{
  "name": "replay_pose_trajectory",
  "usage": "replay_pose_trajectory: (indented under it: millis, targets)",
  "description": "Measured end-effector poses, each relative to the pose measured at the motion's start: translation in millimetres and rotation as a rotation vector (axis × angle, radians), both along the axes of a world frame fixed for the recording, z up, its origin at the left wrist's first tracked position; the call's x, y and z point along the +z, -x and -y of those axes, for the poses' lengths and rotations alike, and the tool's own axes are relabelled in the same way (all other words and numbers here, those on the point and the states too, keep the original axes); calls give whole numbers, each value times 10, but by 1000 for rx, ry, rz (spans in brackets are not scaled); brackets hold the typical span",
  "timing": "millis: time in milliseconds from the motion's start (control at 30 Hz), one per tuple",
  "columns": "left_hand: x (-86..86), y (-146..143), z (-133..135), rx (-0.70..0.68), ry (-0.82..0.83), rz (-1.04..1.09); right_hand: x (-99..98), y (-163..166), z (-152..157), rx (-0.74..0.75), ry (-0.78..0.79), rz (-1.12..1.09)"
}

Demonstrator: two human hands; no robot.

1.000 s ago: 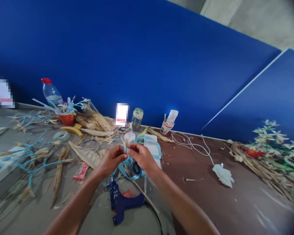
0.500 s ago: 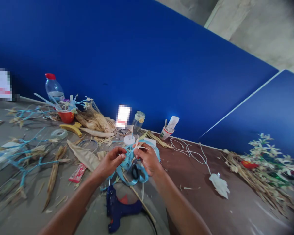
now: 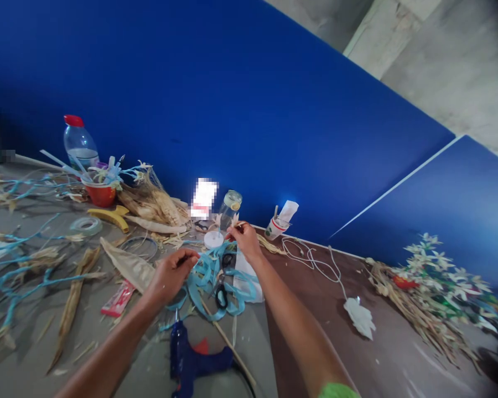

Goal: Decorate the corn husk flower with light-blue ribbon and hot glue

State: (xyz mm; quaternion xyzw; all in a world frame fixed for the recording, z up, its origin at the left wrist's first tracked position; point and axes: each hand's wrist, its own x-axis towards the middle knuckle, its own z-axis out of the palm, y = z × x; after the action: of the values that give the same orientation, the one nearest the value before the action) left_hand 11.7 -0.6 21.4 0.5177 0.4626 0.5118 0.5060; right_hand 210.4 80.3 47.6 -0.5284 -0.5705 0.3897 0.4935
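My right hand [image 3: 245, 241] reaches forward above the table, its fingertips pinched on a small pale husk flower [image 3: 234, 220]. Just left of it stands a white round base [image 3: 213, 239], with another pale flower above it. My left hand [image 3: 175, 272] is lower and to the left, thumb and fingers pressed together; whatever is in them is too small to make out. Between and below the hands lies a loose tangle of light-blue ribbon [image 3: 209, 312]. Black-handled scissors [image 3: 221, 296] rest on the ribbon. A dark-blue glue gun [image 3: 195, 354] lies near me.
At left are blue-wrapped branches [image 3: 29, 282], a tape roll [image 3: 85, 225], a red bowl [image 3: 100, 193], a bottle [image 3: 81, 141] and dried husks [image 3: 153, 202]. A glass jar [image 3: 231, 205] and paper cup [image 3: 276, 225] stand by the blue partition. White flowers [image 3: 431, 265] lie right.
My hands have moved apart: the right one went forward with the pale flower, while the left drew back to the left. The ribbon and scissors between them are now more exposed. The view shifted slightly.
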Motion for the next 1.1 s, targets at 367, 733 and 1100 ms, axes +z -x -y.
replay_pose_trajectory:
  millis: [367,733,1100]
  targets:
    - [10,10,9,-8,-29,-126,-230,4,-217,47,15,169]
    - [-15,-22,11,-43,-49,-115,-396,-33,-284,32,9,293]
    - [-41,-29,8,-42,-69,-134,-409,-25,-271,-9,-6,341]
